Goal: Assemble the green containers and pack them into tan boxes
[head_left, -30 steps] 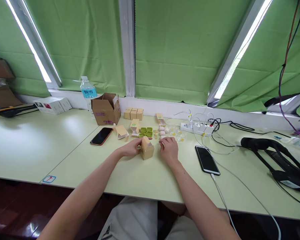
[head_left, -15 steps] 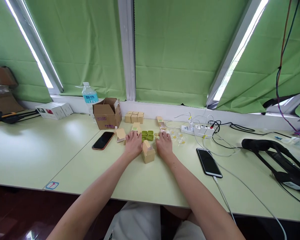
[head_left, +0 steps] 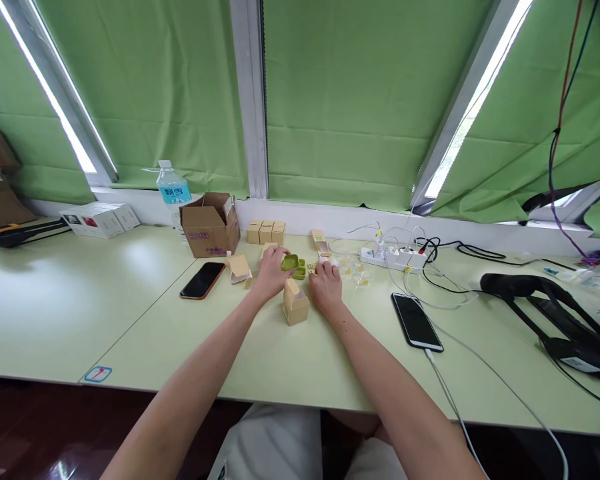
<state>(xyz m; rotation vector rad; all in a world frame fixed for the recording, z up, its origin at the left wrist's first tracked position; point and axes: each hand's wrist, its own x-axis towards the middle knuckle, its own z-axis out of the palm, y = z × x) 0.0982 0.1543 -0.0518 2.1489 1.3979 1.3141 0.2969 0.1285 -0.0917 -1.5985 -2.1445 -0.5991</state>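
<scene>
"飘雪" on the blue bottle label (head_left: 175,192)

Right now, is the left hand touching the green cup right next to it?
Touching. The head view shows it: the left hand meets the near-left edge of the green cup, with no gap showing between them.

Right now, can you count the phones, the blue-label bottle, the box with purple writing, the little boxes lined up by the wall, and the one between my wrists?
Phones: 2
Bottle: 1
Purple-writing box: 1
Lined-up boxes: 3
Between-wrists box: 1
Total: 8
</scene>
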